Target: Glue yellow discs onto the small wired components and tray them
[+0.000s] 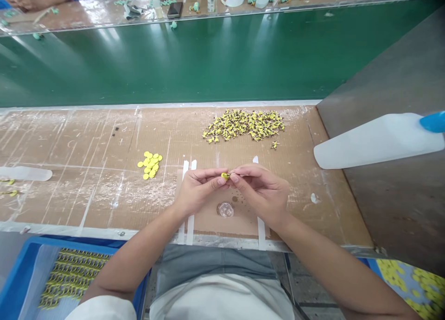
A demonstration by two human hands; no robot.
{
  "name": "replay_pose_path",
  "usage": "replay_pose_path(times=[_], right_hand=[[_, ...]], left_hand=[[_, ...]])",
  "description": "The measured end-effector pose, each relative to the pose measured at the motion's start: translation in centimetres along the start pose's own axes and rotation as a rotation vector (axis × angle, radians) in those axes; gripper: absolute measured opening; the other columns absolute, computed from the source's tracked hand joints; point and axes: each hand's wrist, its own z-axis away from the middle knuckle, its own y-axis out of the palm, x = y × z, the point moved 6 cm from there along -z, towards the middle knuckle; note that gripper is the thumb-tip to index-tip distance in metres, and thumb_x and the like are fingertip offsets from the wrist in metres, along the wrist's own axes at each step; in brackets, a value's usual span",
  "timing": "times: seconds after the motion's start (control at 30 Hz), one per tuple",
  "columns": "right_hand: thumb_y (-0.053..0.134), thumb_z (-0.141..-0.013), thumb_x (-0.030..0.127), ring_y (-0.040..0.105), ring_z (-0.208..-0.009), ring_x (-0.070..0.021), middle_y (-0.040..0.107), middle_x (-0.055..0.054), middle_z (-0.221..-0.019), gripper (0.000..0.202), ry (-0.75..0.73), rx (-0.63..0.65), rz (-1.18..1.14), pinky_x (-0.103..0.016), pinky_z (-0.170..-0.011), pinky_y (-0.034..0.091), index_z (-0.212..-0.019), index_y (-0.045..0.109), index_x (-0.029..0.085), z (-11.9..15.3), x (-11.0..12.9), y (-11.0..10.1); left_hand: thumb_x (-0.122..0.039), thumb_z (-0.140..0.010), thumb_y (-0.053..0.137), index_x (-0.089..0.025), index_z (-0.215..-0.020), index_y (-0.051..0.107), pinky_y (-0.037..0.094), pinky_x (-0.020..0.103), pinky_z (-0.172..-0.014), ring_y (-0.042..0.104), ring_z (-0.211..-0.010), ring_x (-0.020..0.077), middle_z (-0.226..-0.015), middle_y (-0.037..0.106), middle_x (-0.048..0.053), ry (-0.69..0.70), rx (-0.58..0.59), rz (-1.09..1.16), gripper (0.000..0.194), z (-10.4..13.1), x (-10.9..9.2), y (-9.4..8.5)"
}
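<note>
Left hand (195, 189) tight on yellow piece (225, 176)

On the cardboard-covered bench (86, 153): yellow discs (151, 165), heap of yellow-and-brown pieces (246, 124). Between white tape strips (190, 227): small clear dish (225, 210).

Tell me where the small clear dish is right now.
In the head view, the clear dish sits on the cardboard near the table's front edge, just below the left hand and right hand, between the white tape strips.
</note>
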Motion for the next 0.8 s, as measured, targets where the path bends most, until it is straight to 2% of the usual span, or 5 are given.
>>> replay_pose_path(times=[0.43,0.6,0.8], right_hand=[[0.073,-0.083,0.019,0.069,-0.079,-0.0155,0.071,-0.005,-0.092,0.011,0.063,-0.013,0.036,-0.029,-0.068,0.063,-0.093,0.073,0.023,0.1,-0.16,0.02],[0.073,-0.082,0.018,0.069,-0.08,-0.0158,0.071,-0.005,-0.092,0.011,0.068,-0.01,0.031,-0.029,-0.068,0.064,-0.093,0.073,0.022,0.13,-0.25,0.03],[0.073,-0.081,0.013,0.07,-0.078,-0.0143,0.071,-0.004,-0.092,0.015,0.059,0.005,0.003,-0.026,-0.067,0.063,-0.093,0.074,0.022,0.01,-0.27,0.11]], left_hand=[[-0.026,-0.071,0.084,-0.021,-0.096,0.079,0.063,0.031,-0.079,0.075,-0.078,0.0192,-0.091,0.079,0.006,0.001,-0.05,-0.025,0.027,0.11,0.13,-0.38],[-0.026,-0.072,0.083,-0.021,-0.096,0.079,0.063,0.03,-0.078,0.075,-0.078,0.0185,-0.09,0.078,0.006,0.017,-0.043,-0.04,0.026,0.06,0.03,-0.37],[-0.023,-0.074,0.081,-0.024,-0.097,0.079,0.061,0.025,-0.077,0.072,-0.08,0.0153,-0.088,0.076,0.004,0.112,-0.006,-0.137,0.023,0.11,-0.51,-0.45]])
